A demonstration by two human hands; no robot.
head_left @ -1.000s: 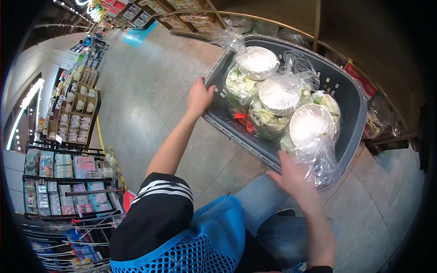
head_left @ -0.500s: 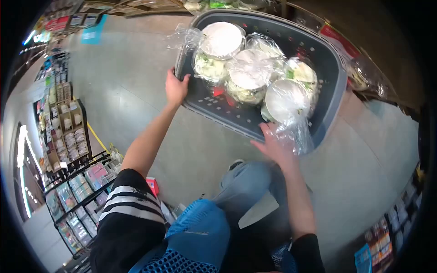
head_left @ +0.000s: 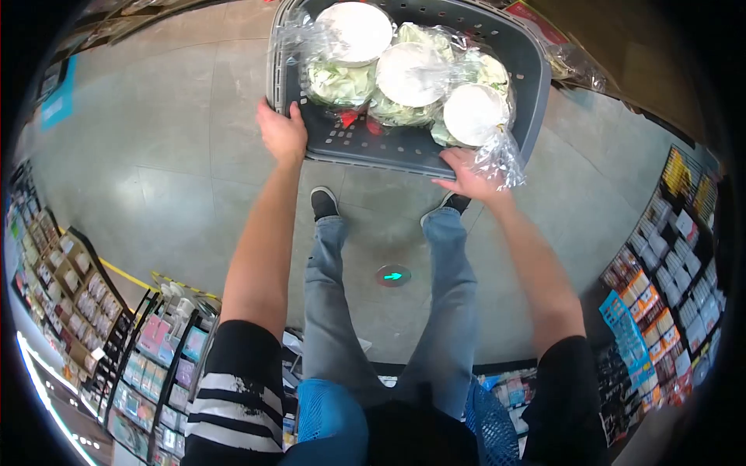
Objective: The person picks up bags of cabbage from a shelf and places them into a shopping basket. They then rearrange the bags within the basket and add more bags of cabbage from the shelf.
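A dark grey plastic basket [head_left: 373,154] with a perforated bottom is at the top of the view, above the floor. Inside it lie several clear plastic bags of pale green cut vegetables [head_left: 340,84], with round white pieces [head_left: 355,33] on top. My left hand [head_left: 281,133] grips the basket's left corner, thumb over the rim. At the near rim, toward the right, my right hand [head_left: 472,175] holds the edge, beside the crinkled end of one bag. Small red items [head_left: 347,118] show under the bags.
Shelves of packaged goods stand at the left [head_left: 81,291] and right [head_left: 684,264]. A blue basket [head_left: 625,330] hangs by the right shelf. The grey floor bears a round marker with a green arrow [head_left: 394,276]. Brown display edges run along the upper right.
The basket sits higher and further left in view and looks more level. Both hands remain on it. My legs and shoes now show apart below it, and the surroundings have swung round.
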